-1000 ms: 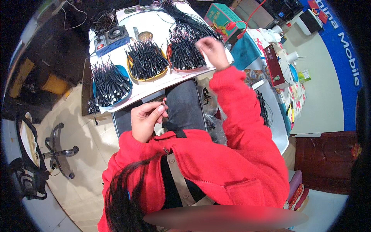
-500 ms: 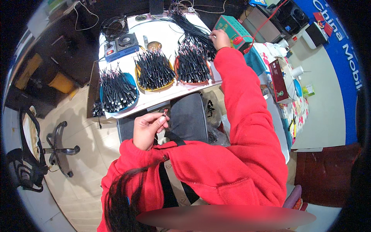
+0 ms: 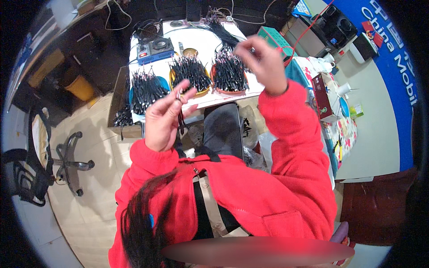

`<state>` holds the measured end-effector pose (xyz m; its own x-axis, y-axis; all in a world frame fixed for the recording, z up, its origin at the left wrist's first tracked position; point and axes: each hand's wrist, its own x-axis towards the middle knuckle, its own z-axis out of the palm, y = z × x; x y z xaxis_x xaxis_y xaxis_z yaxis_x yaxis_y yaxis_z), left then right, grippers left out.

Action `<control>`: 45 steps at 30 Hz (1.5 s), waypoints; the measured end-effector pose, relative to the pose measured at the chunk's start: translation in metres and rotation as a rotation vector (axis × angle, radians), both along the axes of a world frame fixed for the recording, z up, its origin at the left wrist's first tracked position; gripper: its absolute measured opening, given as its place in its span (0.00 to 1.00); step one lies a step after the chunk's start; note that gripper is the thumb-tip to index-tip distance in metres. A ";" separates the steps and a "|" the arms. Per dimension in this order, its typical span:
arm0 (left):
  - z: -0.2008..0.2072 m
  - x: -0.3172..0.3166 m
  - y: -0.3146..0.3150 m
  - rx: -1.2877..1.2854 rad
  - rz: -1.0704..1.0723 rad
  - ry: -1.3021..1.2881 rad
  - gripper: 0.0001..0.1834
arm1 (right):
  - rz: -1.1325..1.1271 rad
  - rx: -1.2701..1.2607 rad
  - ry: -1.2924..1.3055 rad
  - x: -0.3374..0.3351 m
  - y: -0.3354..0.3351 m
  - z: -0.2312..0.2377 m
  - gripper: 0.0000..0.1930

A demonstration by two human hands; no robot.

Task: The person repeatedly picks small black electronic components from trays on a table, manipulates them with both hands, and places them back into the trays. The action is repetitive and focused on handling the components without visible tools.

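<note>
The left hand (image 3: 163, 118) and the right hand (image 3: 262, 61) have both risen. A black cable (image 3: 181, 121) is clamped in the left grip, near the surface (image 3: 205, 44); its long axis runs nearly vertical in view, tail pointing down. The right grip is blurred; one cannot tell its state.

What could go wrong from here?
The left hand holds a thin dark cable only by the fingers, so it might slip. The right hand, raised near the red basket, could snag its protruding cables. The yellow basket sits near the table's front edge; a bump might tip it off.
</note>
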<state>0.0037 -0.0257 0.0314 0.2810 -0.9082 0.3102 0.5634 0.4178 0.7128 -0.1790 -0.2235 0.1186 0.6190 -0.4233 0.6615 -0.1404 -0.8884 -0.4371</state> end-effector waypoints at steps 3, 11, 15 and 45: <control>0.016 0.010 0.005 -0.103 0.069 0.078 0.10 | 0.038 -0.032 0.076 0.010 0.085 -0.055 0.03; 0.015 0.007 0.048 -0.028 0.204 -0.086 0.08 | 0.338 0.248 0.399 0.016 0.170 -0.150 0.09; 0.003 -0.016 0.060 0.013 0.088 -0.155 0.08 | 0.320 0.819 -0.032 0.009 0.141 -0.109 0.10; -0.004 -0.057 0.047 0.172 0.013 -0.207 0.08 | 0.312 0.737 -0.333 -0.013 0.157 -0.076 0.04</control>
